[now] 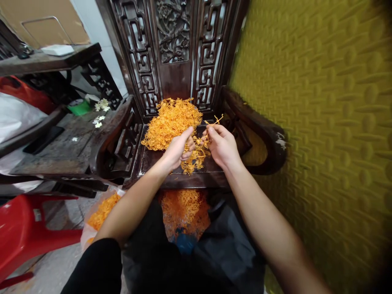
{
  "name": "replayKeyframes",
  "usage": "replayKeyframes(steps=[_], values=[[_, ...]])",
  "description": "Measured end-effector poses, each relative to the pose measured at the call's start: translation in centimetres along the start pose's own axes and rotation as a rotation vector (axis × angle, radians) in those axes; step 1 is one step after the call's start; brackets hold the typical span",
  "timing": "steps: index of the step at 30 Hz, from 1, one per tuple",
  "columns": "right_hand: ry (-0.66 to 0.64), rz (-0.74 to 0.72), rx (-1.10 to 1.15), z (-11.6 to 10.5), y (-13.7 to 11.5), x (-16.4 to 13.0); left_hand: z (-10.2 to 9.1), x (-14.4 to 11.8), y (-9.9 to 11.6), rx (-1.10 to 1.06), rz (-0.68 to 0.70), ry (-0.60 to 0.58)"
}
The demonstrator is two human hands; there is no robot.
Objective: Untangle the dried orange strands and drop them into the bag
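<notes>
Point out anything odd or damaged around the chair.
The chair's right armrest has a chipped white patch at its end. Small white flowers lie scattered on the side table. Nothing else stands out.

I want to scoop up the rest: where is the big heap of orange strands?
The big heap lies on the carved chair seat, against the backrest, just beyond the left hand.

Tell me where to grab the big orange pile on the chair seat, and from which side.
Take the pile at its loose near edge, coming from the front where the hands already are. The carved chair back blocks the rear and the armrests close off both sides. The left hand and right hand each hold thin, tangled strands, so a small pinch probably lifts cleaner than a scoop.
</notes>
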State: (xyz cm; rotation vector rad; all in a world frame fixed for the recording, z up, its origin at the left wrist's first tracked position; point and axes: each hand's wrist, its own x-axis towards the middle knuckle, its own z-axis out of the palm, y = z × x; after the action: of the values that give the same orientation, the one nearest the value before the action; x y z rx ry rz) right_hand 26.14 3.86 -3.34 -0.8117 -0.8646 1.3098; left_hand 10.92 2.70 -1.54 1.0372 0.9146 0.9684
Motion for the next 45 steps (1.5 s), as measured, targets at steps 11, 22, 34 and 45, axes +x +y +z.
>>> replayKeyframes(steps=[11, 22, 34, 45], values=[[0.023, -0.103, -0.046, 0.3, 0.1, -0.7, -1.8, 0.9, -0.3, 0.608, 0.343, -0.033], [0.255, -0.048, 0.017, -4.1, -0.6, 2.5, 0.6, -2.5, 1.4, 0.687, 0.419, -0.126], [-0.034, 0.163, 0.064, -0.7, -0.1, 0.2, -0.2, -0.1, -0.3, 1.328, 0.669, -0.040], [0.238, 0.104, 0.036, -1.5, -0.4, 1.9, 2.4, -3.7, 1.7, 1.140, 1.010, -0.195]])
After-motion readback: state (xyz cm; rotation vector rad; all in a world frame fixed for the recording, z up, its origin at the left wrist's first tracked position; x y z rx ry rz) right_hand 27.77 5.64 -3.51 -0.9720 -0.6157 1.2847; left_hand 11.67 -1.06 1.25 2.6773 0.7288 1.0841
